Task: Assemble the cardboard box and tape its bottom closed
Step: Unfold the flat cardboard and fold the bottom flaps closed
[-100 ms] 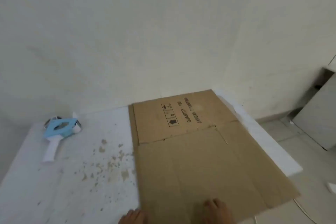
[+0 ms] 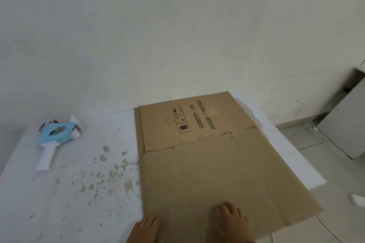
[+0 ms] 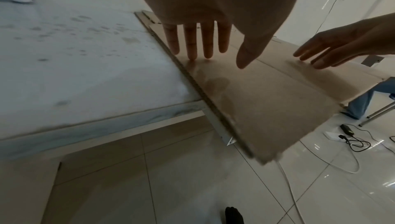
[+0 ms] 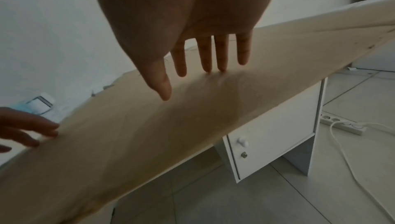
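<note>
Left hand (image 3: 198, 42): fingers straight and spread, tips down on the cardboard box (image 2: 213, 163) close to its left edge, gripping nothing. Right hand (image 4: 211, 53): likewise flat, fingers extended, tips pressing the same panel further right, nothing held.

The box is still a collapsed flat sheet. It lies on the white surface (image 2: 79, 183), far end by the wall, near end and right corner overhanging the surface's edge. Printed panel sits at the far end; a flap seam crosses the middle.

Judgement: light, stiff across panels, hinging readily at the scored creases; smooth face likely slides under flat palms. Best hold is probably the overhanging near edge, pinching the two layers apart to pop it square.

Tape dispenser (image 2: 57, 136) rests well left of the box, untouched.
</note>
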